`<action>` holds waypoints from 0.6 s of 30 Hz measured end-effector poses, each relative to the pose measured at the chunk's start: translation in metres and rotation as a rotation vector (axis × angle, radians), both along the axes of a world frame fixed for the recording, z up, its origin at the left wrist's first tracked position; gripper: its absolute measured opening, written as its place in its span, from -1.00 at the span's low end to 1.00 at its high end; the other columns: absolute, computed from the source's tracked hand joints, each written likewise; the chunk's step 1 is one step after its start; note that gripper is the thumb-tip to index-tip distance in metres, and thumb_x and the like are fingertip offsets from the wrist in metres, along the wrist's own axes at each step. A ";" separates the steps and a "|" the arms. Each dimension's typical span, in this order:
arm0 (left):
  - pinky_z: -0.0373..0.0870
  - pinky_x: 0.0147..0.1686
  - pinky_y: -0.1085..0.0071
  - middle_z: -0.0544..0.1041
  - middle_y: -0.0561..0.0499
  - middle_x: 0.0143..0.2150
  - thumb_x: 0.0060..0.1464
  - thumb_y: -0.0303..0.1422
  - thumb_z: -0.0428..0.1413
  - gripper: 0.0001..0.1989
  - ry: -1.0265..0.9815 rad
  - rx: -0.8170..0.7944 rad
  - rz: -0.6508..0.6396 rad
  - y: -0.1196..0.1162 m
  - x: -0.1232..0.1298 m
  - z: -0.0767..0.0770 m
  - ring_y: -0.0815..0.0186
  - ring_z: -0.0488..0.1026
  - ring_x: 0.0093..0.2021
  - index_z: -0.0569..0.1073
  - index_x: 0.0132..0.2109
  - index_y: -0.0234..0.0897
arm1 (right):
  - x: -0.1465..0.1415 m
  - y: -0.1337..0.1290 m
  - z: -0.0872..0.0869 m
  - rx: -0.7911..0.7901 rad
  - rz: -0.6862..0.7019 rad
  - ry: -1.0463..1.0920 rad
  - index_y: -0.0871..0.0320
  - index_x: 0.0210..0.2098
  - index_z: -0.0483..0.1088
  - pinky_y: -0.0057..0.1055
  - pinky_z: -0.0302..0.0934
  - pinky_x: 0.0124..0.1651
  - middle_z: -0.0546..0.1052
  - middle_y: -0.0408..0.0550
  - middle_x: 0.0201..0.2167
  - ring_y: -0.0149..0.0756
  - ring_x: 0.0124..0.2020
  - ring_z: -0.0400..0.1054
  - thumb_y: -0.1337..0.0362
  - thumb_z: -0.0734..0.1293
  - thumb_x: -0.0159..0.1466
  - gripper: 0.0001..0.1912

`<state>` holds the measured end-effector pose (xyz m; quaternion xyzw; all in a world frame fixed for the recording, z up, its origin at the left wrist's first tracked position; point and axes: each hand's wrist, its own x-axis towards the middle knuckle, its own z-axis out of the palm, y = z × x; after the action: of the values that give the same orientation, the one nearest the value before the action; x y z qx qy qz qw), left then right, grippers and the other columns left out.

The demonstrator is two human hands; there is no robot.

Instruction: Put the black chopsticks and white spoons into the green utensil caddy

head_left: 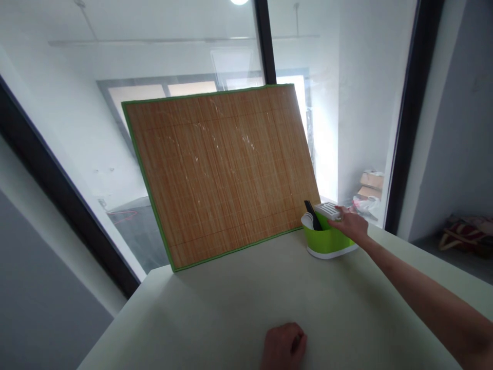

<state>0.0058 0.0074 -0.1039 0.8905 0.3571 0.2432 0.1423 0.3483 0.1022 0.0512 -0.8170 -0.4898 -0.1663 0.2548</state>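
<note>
A green container (327, 242) with a white base stands on the pale table (231, 298). In it are a black flat-handled item (313, 216) and white rounded pieces (307, 221). My right hand (351, 224) reaches over the container's right side, its fingers closed on a white slotted piece (328, 210) at the top of the container. Near the table's front edge, my left hand (285, 345) rests with its fingers curled in; nothing shows in it.
A bamboo mat (227, 174) with green edging leans upright against the glass at the table's back. Dark window frames (266, 46) stand behind it. Beyond the glass are cardboard boxes (372, 181); a patterned cloth bundle (468, 236) lies at the far right.
</note>
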 end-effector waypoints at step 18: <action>0.16 -0.54 0.56 0.35 0.08 -0.59 0.14 -0.25 -0.03 -0.73 -0.531 0.028 0.387 -0.003 -0.014 0.015 0.45 0.25 -0.57 0.46 -0.38 -0.30 | -0.184 -0.092 -0.023 0.159 0.149 0.053 0.02 0.06 0.22 -0.41 0.08 -0.50 0.31 0.05 -0.09 -0.19 -0.29 0.32 -0.11 0.25 0.14 -0.43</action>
<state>-0.0083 0.0048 -0.0891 0.7135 0.4669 0.4942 0.1691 0.1645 0.0106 0.0278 -0.7596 -0.5275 -0.1637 0.3433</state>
